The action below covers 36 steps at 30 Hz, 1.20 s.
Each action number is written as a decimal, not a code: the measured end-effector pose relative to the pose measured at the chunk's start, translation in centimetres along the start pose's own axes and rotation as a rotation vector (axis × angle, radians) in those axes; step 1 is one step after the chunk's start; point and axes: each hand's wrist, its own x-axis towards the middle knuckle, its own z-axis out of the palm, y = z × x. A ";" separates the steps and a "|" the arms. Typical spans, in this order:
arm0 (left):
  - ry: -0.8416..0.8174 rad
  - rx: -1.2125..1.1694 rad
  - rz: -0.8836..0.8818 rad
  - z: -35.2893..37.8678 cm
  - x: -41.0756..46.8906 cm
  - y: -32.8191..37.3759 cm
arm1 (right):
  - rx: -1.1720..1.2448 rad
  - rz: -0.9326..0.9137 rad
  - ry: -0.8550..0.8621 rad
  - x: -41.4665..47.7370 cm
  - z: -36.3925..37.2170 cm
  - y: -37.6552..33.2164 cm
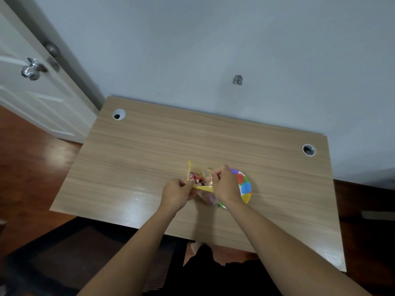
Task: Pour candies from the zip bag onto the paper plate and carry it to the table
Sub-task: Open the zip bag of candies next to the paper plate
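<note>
Yellow-edged and clear, the zip bag hung above the table, its long axis roughly level, left hand and right hand each pinching one end beside the paper plate.

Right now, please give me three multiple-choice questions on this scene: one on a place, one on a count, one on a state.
1. Where is the multicoloured round paper plate?
A. on the floor
B. on the light wooden desk, under the right hand
C. at the desk's far left corner

2. How many round cable holes does the desk show?
A. two
B. four
C. none

3. How is the clear yellow-edged zip bag of candies held?
A. lying untouched
B. by the left hand alone
C. gripped by both hands

Answers: 1 B, the hand partly covers it; 2 A, one at each far corner; 3 C, fingers pinch both sides.
</note>
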 end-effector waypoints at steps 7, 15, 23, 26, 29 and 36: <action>-0.005 0.615 0.067 -4.0 -0.1 1.0 | -0.406 -0.215 0.041 1.4 -3.6 0.1; -0.263 0.728 0.011 -7.3 0.0 1.3 | -0.286 -0.352 -0.102 0.3 -4.2 -1.8; -0.298 0.620 0.232 -9.5 1.2 -0.3 | -0.228 -0.474 -0.204 -0.9 -6.1 -2.8; -0.295 0.765 0.413 -7.8 1.3 -0.7 | -0.141 -0.488 -0.224 -1.6 -7.7 -4.0; -0.352 0.680 0.618 -5.6 0.7 -0.1 | 0.015 -0.444 -0.268 -2.2 -9.5 -5.4; -0.366 0.505 0.845 -0.7 -1.8 2.6 | 0.377 -0.172 -0.357 -0.6 -12.9 -5.1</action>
